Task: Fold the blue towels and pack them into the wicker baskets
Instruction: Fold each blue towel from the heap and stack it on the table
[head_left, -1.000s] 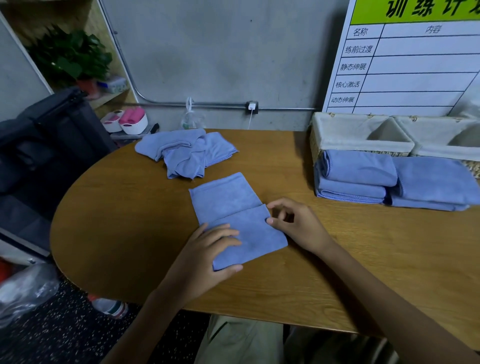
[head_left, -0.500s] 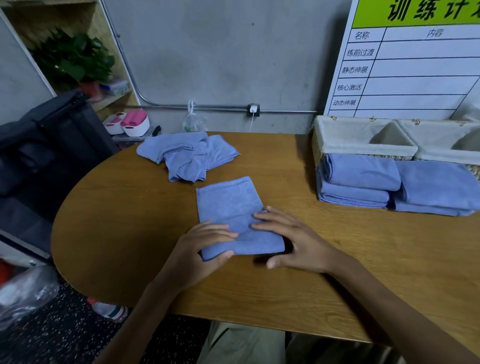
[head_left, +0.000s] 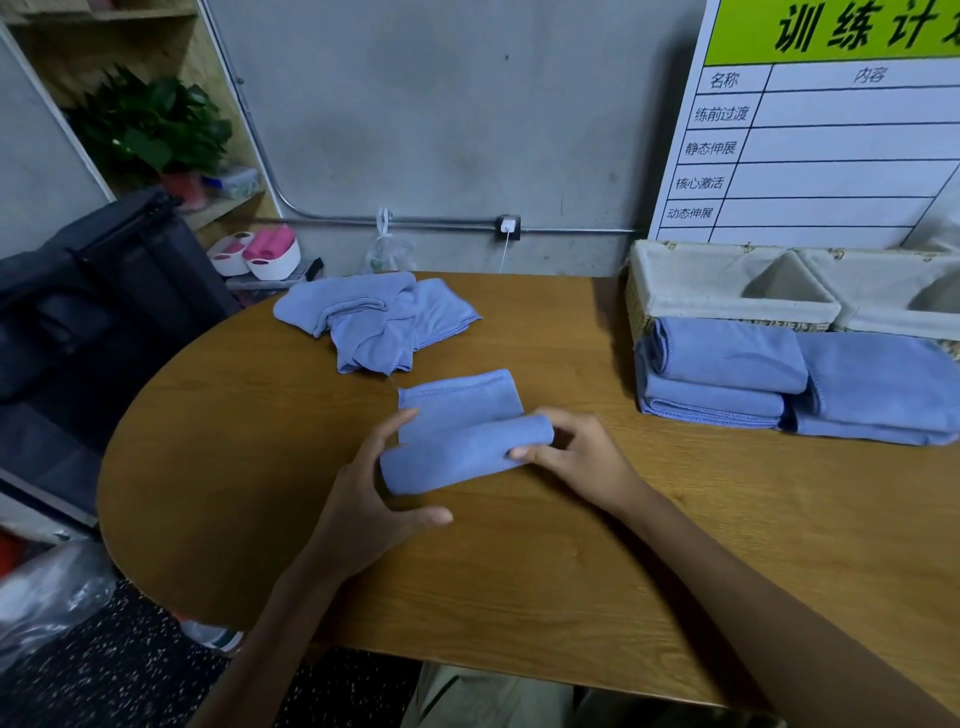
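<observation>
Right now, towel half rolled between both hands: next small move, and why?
Probably keep rolling away over the flat part. The left hand and right hand hold the two ends of the towel, and its far part lies flat and unrolled on the table. Packing looks premature: the wicker baskets sit behind the folded towels.

We are looking at a warm brown table (head_left: 597, 571) with a fine wood grain. At the centre we are seeing a periwinkle-blue towel (head_left: 462, 441), plain, with stitched edging in the same blue. At eleven o'clock a crumpled pile of towels (head_left: 379, 322) is showing that same blue, as are the folded towels (head_left: 779, 379) at two o'clock. Behind them the wicker baskets (head_left: 727, 291) are showing straw-yellow weave under off-white cloth liners. At one o'clock a white board (head_left: 831, 130) is carrying black gridlines, black characters and a lime-green header. At ten o'clock we are seeing a dark green plant (head_left: 150, 124) and white tubs (head_left: 260, 254) with pink contents.
</observation>
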